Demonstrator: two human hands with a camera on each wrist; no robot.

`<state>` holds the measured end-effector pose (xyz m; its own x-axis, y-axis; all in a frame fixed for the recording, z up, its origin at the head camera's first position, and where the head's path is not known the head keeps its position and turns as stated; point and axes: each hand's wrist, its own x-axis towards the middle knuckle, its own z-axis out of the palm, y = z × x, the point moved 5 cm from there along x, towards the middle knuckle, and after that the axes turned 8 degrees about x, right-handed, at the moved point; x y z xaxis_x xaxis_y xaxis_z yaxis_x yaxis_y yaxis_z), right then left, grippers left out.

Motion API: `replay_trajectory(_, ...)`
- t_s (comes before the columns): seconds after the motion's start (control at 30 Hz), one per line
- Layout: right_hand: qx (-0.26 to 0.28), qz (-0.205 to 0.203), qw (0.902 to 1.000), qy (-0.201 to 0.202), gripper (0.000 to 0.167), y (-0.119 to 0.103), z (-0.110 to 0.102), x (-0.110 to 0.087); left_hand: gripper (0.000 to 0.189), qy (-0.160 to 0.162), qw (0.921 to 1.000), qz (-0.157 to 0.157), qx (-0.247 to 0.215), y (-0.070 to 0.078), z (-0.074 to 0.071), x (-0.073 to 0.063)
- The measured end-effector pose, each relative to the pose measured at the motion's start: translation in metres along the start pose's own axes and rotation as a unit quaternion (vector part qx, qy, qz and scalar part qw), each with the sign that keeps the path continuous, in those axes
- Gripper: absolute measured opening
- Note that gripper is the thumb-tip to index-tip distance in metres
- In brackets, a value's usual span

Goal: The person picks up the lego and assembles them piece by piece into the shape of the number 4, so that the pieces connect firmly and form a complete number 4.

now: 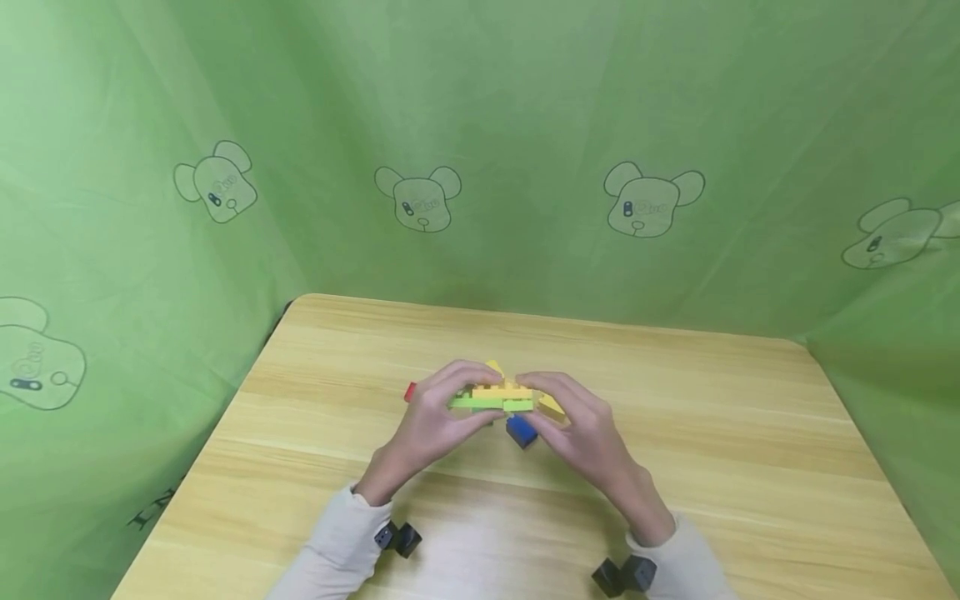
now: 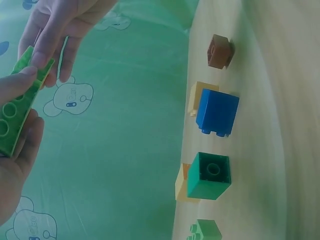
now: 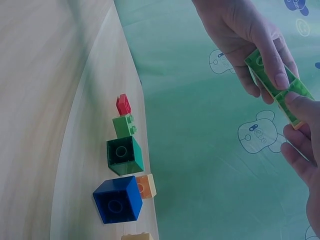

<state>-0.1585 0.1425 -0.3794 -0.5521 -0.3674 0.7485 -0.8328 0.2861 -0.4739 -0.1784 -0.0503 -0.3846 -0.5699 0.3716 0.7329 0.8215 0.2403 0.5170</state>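
Note:
Above the table, both hands hold a joined stack of toy building bricks, light green bricks beneath a yellow one. My left hand grips the left end, thumb below and fingers over the top. At the other end, my right hand pinches the stack between thumb and fingers. In the right wrist view, both thumbs press on the hollow underside of the green bricks. A blue brick lies on the table below the hands.
Loose bricks sit on the wooden table: dark green, light green, red, brown and several yellow or orange ones. A green curtain with printed bear heads stands behind the table and along its sides.

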Motion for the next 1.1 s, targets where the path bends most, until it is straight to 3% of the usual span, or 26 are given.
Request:
replay_trajectory(0.23, 0.001, 0.0, 1.0, -0.007, 0.034, -0.0009, -0.0007, -0.0008, 0.043, -0.008, 0.9997, 0.015, 0.019, 0.0032, 0.0004, 0.0009)
replay_trajectory(0.63, 0.006, -0.036, 0.9993, 0.001, 0.042, -0.0039, -0.0021, 0.0008, 0.037, 0.001, 0.9983, 0.052, 0.029, 0.0069, -0.0001, 0.0021)
replay_trajectory(1.1, 0.002, -0.028, 0.9996, 0.002, 0.043, -0.0052, -0.0025, 0.0015, 0.04, 0.003, 0.9985, 0.05, 0.02, 0.0075, -0.0023, 0.0026)
